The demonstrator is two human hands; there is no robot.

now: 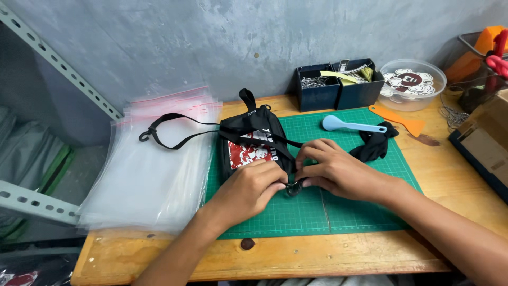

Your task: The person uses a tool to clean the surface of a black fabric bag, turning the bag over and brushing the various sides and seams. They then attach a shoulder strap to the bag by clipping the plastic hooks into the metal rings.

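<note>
Seen from above, a wooden bench stands against a grey wall. At the far left a pale metal shelf frame runs along the edge of the view. Next comes a thick stack of clear plastic zip bags with red seal strips, lying on the left part of the bench. A black strap with a hook at its end trails across the top of that stack and leads right to a small black pouch with a red and white printed panel, which lies on the left part of a green cutting mat. The left hand rests on the near end of the pouch, fingers curled, its fingertips pinching a small dark metal clasp. The right hand meets it from the other side, fingers bent and closed on the same clasp and the strap end, so both hands touch just at the pouch's lower right corner. Further right on the mat lie a light blue spoon and a crumpled black cloth. Behind them stand two dark boxes of small parts, then a clear round tub, with an orange scraper just beside the mat.
</note>
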